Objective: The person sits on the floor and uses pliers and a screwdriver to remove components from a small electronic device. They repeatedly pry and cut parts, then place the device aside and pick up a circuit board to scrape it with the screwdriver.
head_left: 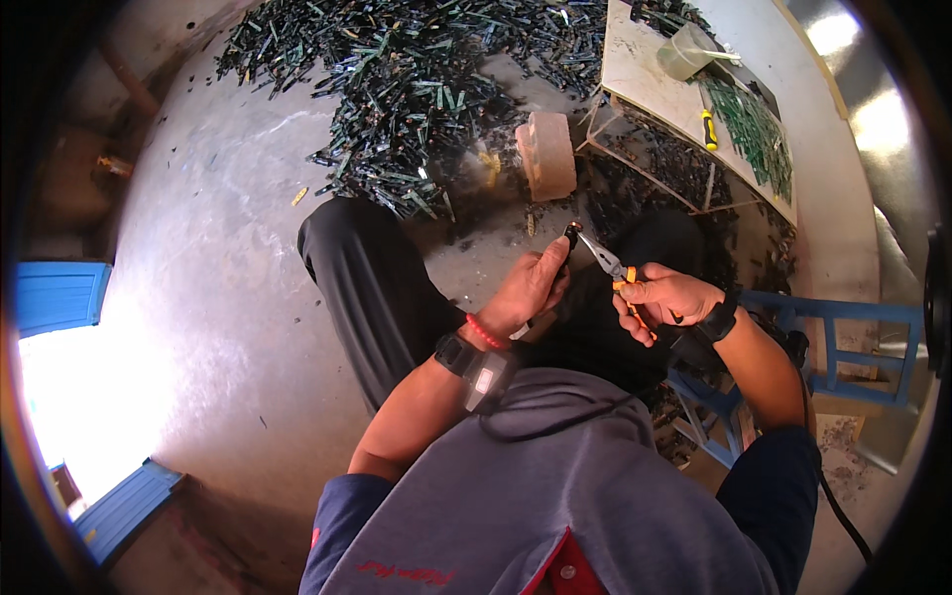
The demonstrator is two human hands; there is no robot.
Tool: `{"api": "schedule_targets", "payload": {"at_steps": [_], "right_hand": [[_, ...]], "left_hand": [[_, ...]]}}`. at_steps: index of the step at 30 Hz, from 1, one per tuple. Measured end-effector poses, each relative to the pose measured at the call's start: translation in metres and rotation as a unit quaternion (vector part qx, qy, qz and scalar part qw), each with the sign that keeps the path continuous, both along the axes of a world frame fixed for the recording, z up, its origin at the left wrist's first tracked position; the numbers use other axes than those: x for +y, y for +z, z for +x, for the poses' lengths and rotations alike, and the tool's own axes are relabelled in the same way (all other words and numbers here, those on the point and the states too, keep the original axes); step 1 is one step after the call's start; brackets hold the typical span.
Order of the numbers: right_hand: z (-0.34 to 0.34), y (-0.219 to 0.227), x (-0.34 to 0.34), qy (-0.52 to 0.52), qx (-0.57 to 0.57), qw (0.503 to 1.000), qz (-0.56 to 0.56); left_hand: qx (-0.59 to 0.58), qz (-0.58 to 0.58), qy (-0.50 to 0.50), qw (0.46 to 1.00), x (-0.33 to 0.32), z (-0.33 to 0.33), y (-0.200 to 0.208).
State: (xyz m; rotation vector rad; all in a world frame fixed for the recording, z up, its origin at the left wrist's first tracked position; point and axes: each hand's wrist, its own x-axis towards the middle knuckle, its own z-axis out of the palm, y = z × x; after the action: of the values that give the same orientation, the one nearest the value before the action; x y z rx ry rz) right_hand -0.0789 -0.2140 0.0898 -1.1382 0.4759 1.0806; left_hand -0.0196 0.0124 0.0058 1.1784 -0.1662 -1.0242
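My left hand (528, 290), with a red bead bracelet at the wrist, is closed on a small dark strip-like part (570, 238). The part's upper end shows a coppery tint. In my right hand (676, 297) is a pair of needle-nose pliers (607, 262) with orange and black handles. The pliers' pointed tip reaches the upper end of the dark part; I cannot tell whether the jaws grip it. Both hands are held above my lap, between my knees.
A big heap of dark and green strips (416, 109) covers the floor ahead. A pinkish block (548, 157) stands before me. On the low table (635, 59) at right are a plastic measuring jug (684, 55), a yellow-black screwdriver (709, 130) and green strips (749, 129). Blue stool frames (863, 347) stand at right.
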Motion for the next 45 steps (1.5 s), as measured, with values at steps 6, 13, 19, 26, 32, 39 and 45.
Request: {"api": "schedule_targets", "payload": {"at_steps": [6, 13, 19, 26, 32, 39, 45], "right_hand": [[0.011, 0.009, 0.003, 0.14, -0.125, 0.967, -0.172], [0.022, 0.013, 0.0, 0.234, -0.154, 0.922, -0.266], [0.032, 0.023, 0.007, 0.283, -0.154, 0.891, -0.319], [0.041, 0.038, 0.016, 0.327, -0.143, 0.858, -0.37], [0.049, 0.043, 0.018, 0.34, -0.112, 0.865, -0.35], [0.047, 0.044, 0.019, 0.284, -0.076, 0.891, -0.346], [0.037, 0.027, 0.013, 0.229, -0.106, 0.923, -0.291]], "left_hand": [[-0.005, 0.023, 0.006, 1.0, 0.002, 0.0, -0.003], [-0.028, 0.041, 0.001, 0.999, 0.001, 0.001, 0.0], [-0.068, 0.074, 0.004, 0.995, 0.001, 0.0, -0.001], [-0.116, 0.099, 0.012, 0.988, -0.005, -0.002, -0.012], [-0.173, 0.116, 0.008, 0.978, -0.006, -0.001, -0.022], [-0.189, 0.119, 0.001, 0.975, -0.005, -0.002, -0.021], [-0.129, 0.099, 0.032, 0.986, -0.008, -0.004, -0.022]]}}
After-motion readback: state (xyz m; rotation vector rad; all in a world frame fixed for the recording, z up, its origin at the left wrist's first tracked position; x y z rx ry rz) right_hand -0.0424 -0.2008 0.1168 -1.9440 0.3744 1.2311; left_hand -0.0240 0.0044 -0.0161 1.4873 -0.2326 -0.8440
